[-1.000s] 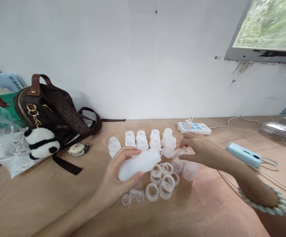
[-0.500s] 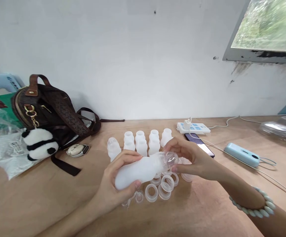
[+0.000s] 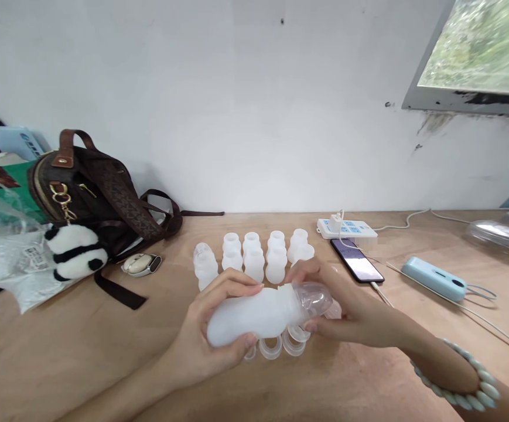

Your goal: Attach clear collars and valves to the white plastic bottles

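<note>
My left hand (image 3: 212,337) is wrapped round a white translucent squeeze bottle (image 3: 249,313), held on its side above the table. Over the bottle's neck sits a clear dome cap (image 3: 313,299), pinched by the fingers of my right hand (image 3: 355,310). Under the bottle lie several clear plastic rings (image 3: 280,344), partly hidden by it. Behind stand several more small white bottles (image 3: 254,261) in rows.
A brown handbag (image 3: 96,199) with a panda plush (image 3: 75,252) stands at the left beside a plastic bag (image 3: 3,258). A key fob (image 3: 140,264), a phone (image 3: 357,261) on a cable, a power strip (image 3: 346,227) and a light blue device (image 3: 434,278) lie on the wooden table (image 3: 61,351).
My right hand picked a clear dome cap from the pile and brought it left onto the bottle's neck. The bottle came slightly down and toward me. The phone is now uncovered.
</note>
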A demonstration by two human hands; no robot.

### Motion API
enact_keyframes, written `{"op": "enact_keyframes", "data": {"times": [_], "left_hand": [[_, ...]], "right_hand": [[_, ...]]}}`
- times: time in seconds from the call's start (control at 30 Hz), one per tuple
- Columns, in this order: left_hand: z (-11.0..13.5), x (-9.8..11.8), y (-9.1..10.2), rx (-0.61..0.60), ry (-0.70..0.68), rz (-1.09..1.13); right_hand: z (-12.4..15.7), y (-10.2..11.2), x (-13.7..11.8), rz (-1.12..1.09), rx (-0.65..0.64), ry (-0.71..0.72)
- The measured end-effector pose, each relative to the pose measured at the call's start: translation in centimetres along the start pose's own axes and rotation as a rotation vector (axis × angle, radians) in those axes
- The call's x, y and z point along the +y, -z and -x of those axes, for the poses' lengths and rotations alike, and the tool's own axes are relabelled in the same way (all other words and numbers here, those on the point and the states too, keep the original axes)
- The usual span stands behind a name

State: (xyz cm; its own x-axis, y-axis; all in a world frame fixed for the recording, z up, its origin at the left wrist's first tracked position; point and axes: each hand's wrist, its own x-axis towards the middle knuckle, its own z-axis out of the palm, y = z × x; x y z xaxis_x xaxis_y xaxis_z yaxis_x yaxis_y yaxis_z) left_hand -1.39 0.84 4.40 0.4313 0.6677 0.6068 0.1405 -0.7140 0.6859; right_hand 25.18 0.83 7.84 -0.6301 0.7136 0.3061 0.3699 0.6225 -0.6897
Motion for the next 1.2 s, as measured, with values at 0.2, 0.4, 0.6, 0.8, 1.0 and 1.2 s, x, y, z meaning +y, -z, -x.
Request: {"op": "enact_keyframes", "data": {"times": [0.2, 0.4, 0.6, 0.8, 1.0, 1.2], "left_hand": [[0.5, 0.6, -0.5, -0.026, -0.024, -0.034], [0.8, 0.5, -1.0, -0.045, 0.009, -0.068], [0.8, 0.4, -1.1, -0.126, 0.021, -0.023], [-0.1, 1.3, -0.1, -0.331, 0.141, -0.198], [2.0, 0.5, 2.4, -0.046, 0.222, -0.22], [3.6, -2.1, 4.9, 0.204, 0.469, -0.178]], "right_hand": [[-0.4, -1.8, -0.5, -0.059, 0.089, 0.054], [-0.7, -3.0, -0.3, -0.046, 0.197, 0.107], [-0.3, -3.2, 0.5, 0.036, 0.209, 0.111], [-0.3, -2.1, -0.5, 0.107, 0.058, -0.022], [-0.2, -0.4, -0.5, 0.077, 0.105, 0.008], [-0.2, 0.4, -0.1, 0.052, 0.203, 0.001]]}}
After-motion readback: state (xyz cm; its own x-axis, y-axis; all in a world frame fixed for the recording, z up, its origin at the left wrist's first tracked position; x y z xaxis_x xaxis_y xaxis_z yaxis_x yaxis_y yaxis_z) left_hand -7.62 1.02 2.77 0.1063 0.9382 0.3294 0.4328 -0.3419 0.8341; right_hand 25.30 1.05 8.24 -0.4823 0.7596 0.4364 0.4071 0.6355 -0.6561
